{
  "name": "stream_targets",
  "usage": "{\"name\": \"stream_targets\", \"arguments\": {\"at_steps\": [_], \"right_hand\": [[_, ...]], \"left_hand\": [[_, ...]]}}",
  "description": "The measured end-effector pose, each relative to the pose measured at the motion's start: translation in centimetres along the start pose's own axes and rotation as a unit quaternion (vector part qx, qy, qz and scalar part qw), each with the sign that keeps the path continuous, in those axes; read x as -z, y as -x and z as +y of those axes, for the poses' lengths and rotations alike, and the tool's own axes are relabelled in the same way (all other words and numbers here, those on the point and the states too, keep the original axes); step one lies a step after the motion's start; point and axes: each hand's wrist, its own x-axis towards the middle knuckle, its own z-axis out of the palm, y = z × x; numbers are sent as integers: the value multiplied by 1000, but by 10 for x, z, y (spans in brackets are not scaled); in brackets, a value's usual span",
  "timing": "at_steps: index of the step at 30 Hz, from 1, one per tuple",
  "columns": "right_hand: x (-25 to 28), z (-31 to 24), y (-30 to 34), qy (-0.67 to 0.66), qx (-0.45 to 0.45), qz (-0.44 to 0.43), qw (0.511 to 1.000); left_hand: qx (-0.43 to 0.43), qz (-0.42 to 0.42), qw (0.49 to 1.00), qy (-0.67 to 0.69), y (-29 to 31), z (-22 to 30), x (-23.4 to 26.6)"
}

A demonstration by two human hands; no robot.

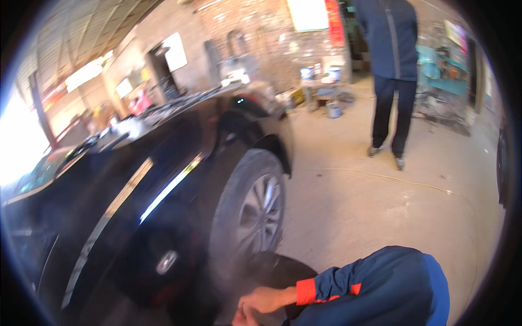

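My right arm comes in from the lower right in a dark blue sleeve with an orange-red cuff. My right hand [262,300] is low in the picture, its fingers curled together near the lower edge; whatever they hold, if anything, is hidden. Just beyond the hand is a dark rounded shape [285,267] that I cannot name. A black car [185,136] fills the left side, and its front wheel [253,204] with silver spokes stands beyond my hand. A small silver oval emblem [167,262] shows against the dark area left of the hand. My left hand does not show.
Another person [394,65] in dark clothes stands on the concrete floor [353,217] at the far right. A yellow cord [391,177] runs across that floor. Against the brick wall [255,22] are a low bench [322,89] and a bucket [333,110]. A teal workbench [443,84] stands behind the person.
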Motion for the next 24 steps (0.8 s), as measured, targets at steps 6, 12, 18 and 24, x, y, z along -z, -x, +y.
{"name": "stream_targets", "arguments": {"at_steps": [6, 12, 18, 24], "right_hand": [[6, -8, 1, -118, -105, 26, 987], [2, -7, -2, -247, -244, -55, 936], [9, -2, 4, 110, 18, 16, 994], [-16, 2, 8, 57, -68, 50, 995]], "left_hand": [[-37, -28, 997, -57, 7, 6, -3], [247, -53, 930, 268, 21, 17, 8], [94, -43, 991, 82, 18, 14, 5], [-103, 24, 990, -96, 25, 25, -20]]}}
